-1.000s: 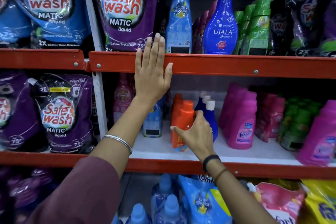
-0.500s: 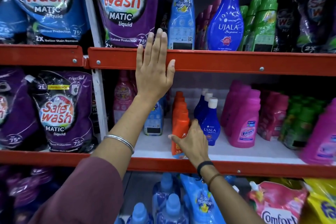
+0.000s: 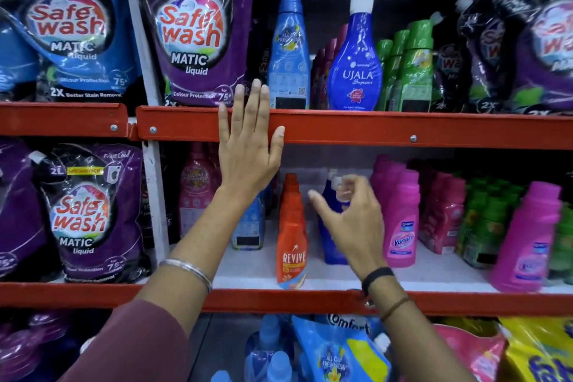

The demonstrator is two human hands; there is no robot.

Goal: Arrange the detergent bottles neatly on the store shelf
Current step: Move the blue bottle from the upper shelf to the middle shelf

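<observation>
An orange Revive bottle (image 3: 291,245) stands upright at the front of the white middle shelf (image 3: 434,277), heading a row of orange bottles. To its right is a row of dark blue bottles (image 3: 330,245) with white caps. My right hand (image 3: 353,220) is raised in front of that row, blurred, with curled fingers near the front cap and the thumb spread to the left. I cannot tell whether it touches the cap. My left hand (image 3: 248,149) lies flat, fingers apart, on the red edge of the upper shelf (image 3: 403,129).
Pink Vanish bottles (image 3: 401,226), several green bottles (image 3: 483,220) and another pink bottle (image 3: 527,239) fill the middle shelf's right. Above stand a blue Ujala bottle (image 3: 355,71), a tall blue bottle (image 3: 288,56) and Safewash pouches (image 3: 192,34). A Comfort pouch (image 3: 341,350) lies below.
My right hand has left the base of the orange bottle and risen to the right, up to the blue bottles' caps. The left hand has stayed on the shelf edge.
</observation>
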